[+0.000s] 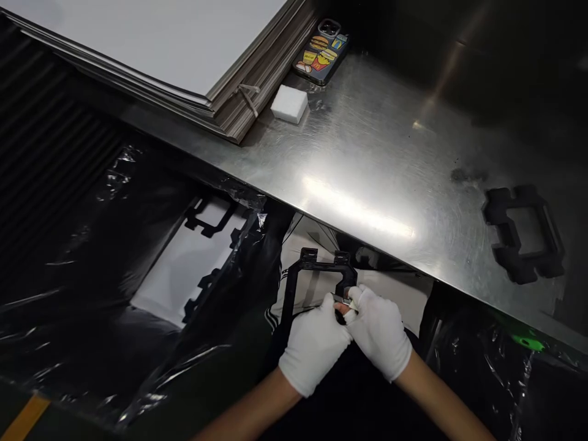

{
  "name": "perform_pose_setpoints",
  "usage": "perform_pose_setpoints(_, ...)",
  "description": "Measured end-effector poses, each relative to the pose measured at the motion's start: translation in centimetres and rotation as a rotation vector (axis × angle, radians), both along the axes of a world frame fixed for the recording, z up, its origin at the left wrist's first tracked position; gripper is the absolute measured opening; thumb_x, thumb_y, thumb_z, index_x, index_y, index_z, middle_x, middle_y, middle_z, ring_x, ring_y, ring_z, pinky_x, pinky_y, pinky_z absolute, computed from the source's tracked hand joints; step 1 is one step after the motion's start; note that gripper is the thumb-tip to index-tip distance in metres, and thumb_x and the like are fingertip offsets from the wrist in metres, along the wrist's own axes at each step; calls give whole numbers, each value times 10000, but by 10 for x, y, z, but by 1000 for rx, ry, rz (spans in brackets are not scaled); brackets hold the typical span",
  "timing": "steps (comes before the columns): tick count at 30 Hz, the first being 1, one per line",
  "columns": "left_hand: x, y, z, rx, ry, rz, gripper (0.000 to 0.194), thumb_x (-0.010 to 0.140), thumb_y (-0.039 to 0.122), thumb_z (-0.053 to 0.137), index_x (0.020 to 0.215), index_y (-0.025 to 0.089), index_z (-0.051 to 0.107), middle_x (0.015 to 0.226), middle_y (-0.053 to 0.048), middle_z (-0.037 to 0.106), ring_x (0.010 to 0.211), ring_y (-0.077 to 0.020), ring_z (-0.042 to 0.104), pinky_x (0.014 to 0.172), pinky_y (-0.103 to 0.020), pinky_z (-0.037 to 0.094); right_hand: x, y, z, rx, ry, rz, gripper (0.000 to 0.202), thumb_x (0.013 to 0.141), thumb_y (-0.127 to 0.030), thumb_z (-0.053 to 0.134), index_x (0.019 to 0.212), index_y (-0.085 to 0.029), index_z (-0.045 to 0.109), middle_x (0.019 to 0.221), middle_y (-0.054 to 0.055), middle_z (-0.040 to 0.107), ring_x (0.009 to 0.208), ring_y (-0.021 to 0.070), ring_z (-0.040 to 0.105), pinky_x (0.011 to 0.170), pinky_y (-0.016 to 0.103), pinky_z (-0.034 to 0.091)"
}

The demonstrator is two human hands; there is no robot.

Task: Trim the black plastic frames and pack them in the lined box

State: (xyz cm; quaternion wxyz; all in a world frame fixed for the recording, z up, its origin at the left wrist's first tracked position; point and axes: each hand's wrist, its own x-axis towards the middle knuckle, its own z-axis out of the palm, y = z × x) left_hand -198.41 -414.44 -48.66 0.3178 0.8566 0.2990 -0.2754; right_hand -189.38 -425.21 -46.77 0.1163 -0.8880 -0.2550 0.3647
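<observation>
My left hand (pixel 316 343), in a white glove with a bare fingertip showing, is closed on a black plastic-looking frame (pixel 290 288) over my lap. The frame has a large opening and tabs along its far edge. My right hand (pixel 379 331), also gloved in white, is closed at the frame's right side, its fingers pinching a thin, shiny metal blade-like piece (pixel 340 299). Both hands meet there, so the near part of the frame is hidden. On the metal table (pixel 367 171), a similar black frame (pixel 523 233) lies at the right.
A stack of large white sheets (pixel 151 43) stands at the table's far left. Beside it are a white foam block (pixel 290 104) and a phone (pixel 321 52) in a sticker-covered case. To my left, a black plastic bag (pixel 92 294) holds white sheets (pixel 179 269) and more black frames (pixel 211 217).
</observation>
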Motion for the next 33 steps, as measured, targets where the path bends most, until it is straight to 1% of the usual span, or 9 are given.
perform_pose_setpoints(4, -2, 2, -2, -74, -55, 49, 236, 945, 441, 660, 1011, 239, 558, 852, -41, 776, 822, -297, 769, 714, -359, 450, -4, -4, -3, 136, 16, -58, 175, 1016, -156, 565, 1008, -252, 712, 990, 0, 751, 774, 153, 693, 676, 243, 443)
perform_pose_setpoints(6, -2, 6, 0, -87, -66, 84, 283, 937, 481, 676, 1023, 238, 559, 830, -32, 764, 803, -291, 762, 696, -352, 455, -2, -18, -2, 268, 55, -194, 183, 1061, -243, 534, 939, -245, 671, 921, 3, 714, 777, 161, 671, 698, 251, 483)
perform_pose_setpoints(9, -5, 13, 5, -92, -55, 119, 247, 909, 404, 700, 995, 232, 546, 755, -20, 708, 726, -262, 725, 657, -333, 454, 3, -47, 6, 364, 144, -347, 187, 1091, -438, 535, 1094, -265, 606, 1011, 23, 681, 827, 189, 661, 712, 293, 546)
perform_pose_setpoints(11, -9, 18, 7, -114, -75, 102, 186, 895, 312, 683, 998, 226, 554, 734, -12, 684, 697, -242, 705, 667, -327, 466, 2, -63, 12, 381, 221, -308, 247, 1111, -503, 477, 1096, -271, 562, 1033, 31, 648, 845, 195, 642, 730, 314, 559)
perform_pose_setpoints(13, -15, 21, 7, -168, -88, 77, 155, 894, 268, 663, 1023, 220, 590, 794, -28, 722, 765, -242, 733, 723, -325, 496, -3, -72, 16, 377, 311, -243, 355, 1144, -519, 366, 963, -263, 532, 961, 21, 621, 833, 187, 618, 761, 321, 546)
perform_pose_setpoints(16, -22, 22, 5, -158, -19, -6, 151, 931, 338, 642, 1018, 214, 635, 887, -64, 780, 865, -279, 772, 773, -352, 520, -17, -70, 12, 304, 454, -165, 434, 1156, -538, 308, 880, -249, 478, 808, -16, 594, 711, 161, 577, 672, 299, 470)
perform_pose_setpoints(19, -25, 19, 6, -8, 62, -171, 262, 975, 425, 585, 1060, 187, 654, 848, -89, 785, 831, -334, 785, 749, -403, 518, -30, -59, 2, 169, 436, -57, 412, 1157, -510, 308, 897, -241, 478, 693, -45, 556, 572, 133, 497, 563, 284, 334)
perform_pose_setpoints(24, -21, 16, 9, 133, 130, -326, 338, 1009, 470, 521, 1082, 169, 656, 786, -96, 773, 754, -351, 782, 696, -431, 516, -36, -44, -4, 73, 314, 65, 441, 1176, -479, 263, 1011, -221, 581, 796, 0, 693, 631, 149, 602, 592, 287, 322)
perform_pose_setpoints(33, -30, 13, -1, 214, 27, -371, 406, 1006, 501, 520, 1042, 134, 689, 682, -84, 742, 657, -338, 755, 617, -422, 510, -34, -37, -4, 18, 309, 69, 405, 1164, -417, 341, 1062, -207, 672, 865, 39, 768, 689, 180, 693, 597, 278, 377)
